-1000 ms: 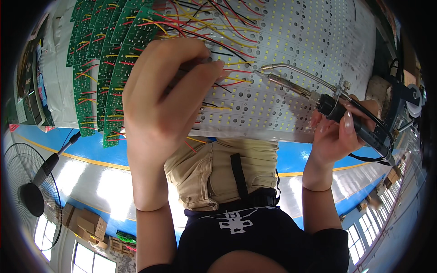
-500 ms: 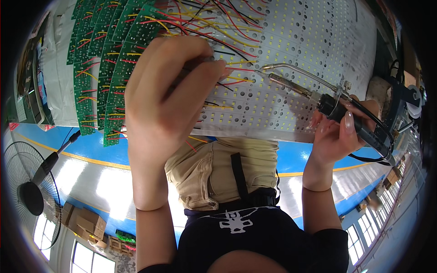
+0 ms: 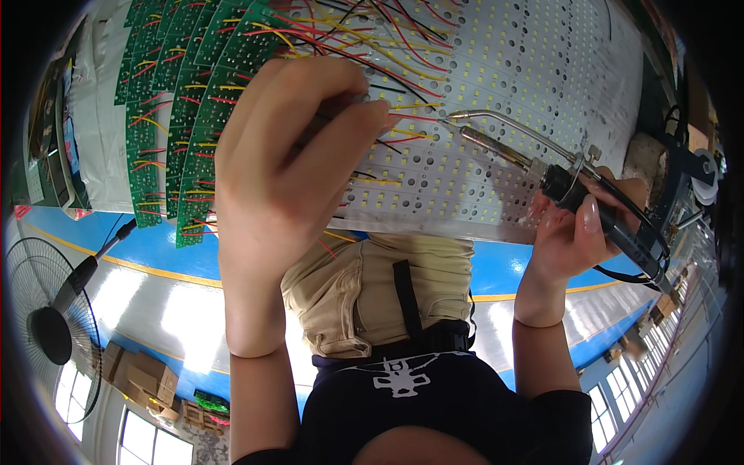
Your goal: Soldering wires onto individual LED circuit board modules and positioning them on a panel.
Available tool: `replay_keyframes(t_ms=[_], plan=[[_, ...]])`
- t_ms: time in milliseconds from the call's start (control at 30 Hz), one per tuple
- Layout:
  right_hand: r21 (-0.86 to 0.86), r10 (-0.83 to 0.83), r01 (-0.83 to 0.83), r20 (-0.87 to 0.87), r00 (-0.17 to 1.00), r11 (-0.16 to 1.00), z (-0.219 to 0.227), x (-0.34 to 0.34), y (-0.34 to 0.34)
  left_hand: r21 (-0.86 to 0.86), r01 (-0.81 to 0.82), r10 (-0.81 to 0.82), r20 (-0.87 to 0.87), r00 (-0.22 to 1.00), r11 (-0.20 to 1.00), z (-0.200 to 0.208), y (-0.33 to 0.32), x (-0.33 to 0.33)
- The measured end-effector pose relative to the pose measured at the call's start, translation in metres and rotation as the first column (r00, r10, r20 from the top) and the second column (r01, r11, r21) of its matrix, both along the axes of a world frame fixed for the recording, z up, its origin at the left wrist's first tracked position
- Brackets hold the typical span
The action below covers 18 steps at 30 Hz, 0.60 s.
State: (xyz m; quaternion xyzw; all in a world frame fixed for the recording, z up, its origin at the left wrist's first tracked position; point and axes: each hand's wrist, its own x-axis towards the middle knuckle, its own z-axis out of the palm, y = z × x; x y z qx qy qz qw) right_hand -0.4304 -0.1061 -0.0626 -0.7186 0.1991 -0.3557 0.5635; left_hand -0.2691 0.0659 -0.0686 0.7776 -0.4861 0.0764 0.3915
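My left hand [image 3: 283,155] is closed in a pinch on a thin red wire [image 3: 416,118], whose end sticks out to the right over a white LED panel [image 3: 484,186]. Wrapped around the dark handle of a soldering iron [image 3: 500,149] is my right hand [image 3: 573,232]. A curved metal tube [image 3: 519,129] is clamped alongside the iron. Iron tip and tube mouth both point left, close to the wire's end; contact between them is too small to tell. Green circuit boards [image 3: 182,136] with red, yellow and black wires overlap in rows to the left, partly behind my left hand.
More loose wires [image 3: 411,39] cross the panel's far side. A black cable [image 3: 628,271] hangs from the iron's handle. At the right edge stands a dark metal fixture [image 3: 686,170]. A floor fan [image 3: 54,333] is at lower left, with cardboard boxes [image 3: 147,380] beyond it.
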Motion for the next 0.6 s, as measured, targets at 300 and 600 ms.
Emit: replay_keyframes(t_ms=[300,600], plan=[[-0.080,-0.104,0.101,-0.043,0.994,0.992,-0.008,-0.011,-0.010,-0.007,0.006,-0.006,-0.007,1.000,1.000,0.000,-0.001,0.000],[0.229,-0.070,0.035,0.151,0.986,0.973,-0.001,-0.001,0.004,-0.009,0.014,-0.014,0.001,1.000,1.000,0.000,0.001,0.001]])
